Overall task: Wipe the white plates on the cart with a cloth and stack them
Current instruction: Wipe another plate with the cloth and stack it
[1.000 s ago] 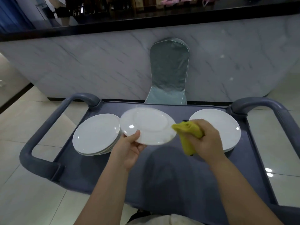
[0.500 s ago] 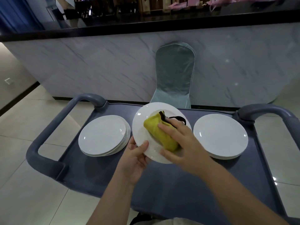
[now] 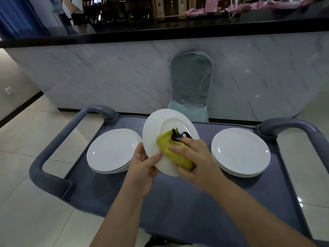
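Since a second ago the yellow cloth point(image 3: 170, 152) has been brought from the rim onto the face of the white plate point(image 3: 153, 131), and the plate has been tipped steeper; wiping is judged under way, stacking not yet due; the plate is pinched at its seven o'clock rim by the left hand point(image 3: 144, 168); the cloth is gripped and pressed by the right hand point(image 3: 194, 157); on the grey cart point(image 3: 178, 202) one plate stack point(image 3: 112, 150) lies at nine o'clock, a second stack point(image 3: 240, 152) at three; a covered chair point(image 3: 191, 84) and marble-fronted bar point(image 3: 106, 77) are seen at twelve.

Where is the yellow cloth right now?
In the head view the yellow cloth is mid-frame, held by the right hand against the tilted plate the left hand holds above the cart, between the left stack and right stack.
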Demonstrator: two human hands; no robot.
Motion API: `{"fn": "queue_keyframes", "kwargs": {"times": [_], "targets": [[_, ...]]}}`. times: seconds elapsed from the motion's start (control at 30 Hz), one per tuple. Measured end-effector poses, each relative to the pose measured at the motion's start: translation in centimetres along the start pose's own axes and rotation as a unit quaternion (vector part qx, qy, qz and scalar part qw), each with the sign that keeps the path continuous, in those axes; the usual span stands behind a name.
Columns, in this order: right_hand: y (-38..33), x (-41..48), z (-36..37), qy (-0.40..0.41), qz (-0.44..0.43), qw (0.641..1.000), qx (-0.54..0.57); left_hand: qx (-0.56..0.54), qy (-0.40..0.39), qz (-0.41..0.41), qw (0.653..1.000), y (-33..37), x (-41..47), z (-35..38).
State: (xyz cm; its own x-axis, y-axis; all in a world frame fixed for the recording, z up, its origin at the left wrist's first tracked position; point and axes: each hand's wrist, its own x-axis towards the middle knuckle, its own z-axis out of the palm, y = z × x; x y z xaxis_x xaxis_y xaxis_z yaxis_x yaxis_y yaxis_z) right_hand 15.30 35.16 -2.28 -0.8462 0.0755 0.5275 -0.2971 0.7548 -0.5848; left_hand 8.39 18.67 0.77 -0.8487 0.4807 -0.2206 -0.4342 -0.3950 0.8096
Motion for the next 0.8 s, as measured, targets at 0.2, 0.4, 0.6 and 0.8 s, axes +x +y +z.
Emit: {"fn": "queue_keyframes", "kwargs": {"times": [0.2,0.4,0.6,0.8], "targets": [[6.5,-0.7,-3.0,0.051,0.129,0.99,-0.021,0.042,-0.035,-0.027,0.998,-1.1,-1.1,-0.5],[0.7,1.8,0.1,0.04,0.036,0.998,0.037,0.005,-0.018,0.002,1.0,-0.4,-0.8,0.0],[6.5,-2.2,-1.7,0.02,0.038,0.999,0.001,0.044,-0.016,-0.021,0.999,-0.3,-1.6,-1.6],[2.4,4.6,-1.2,0.094,0.038,0.994,0.05,0.113,-0.053,-0.003,0.992,-0.6,-2.1,-0.1]]}}
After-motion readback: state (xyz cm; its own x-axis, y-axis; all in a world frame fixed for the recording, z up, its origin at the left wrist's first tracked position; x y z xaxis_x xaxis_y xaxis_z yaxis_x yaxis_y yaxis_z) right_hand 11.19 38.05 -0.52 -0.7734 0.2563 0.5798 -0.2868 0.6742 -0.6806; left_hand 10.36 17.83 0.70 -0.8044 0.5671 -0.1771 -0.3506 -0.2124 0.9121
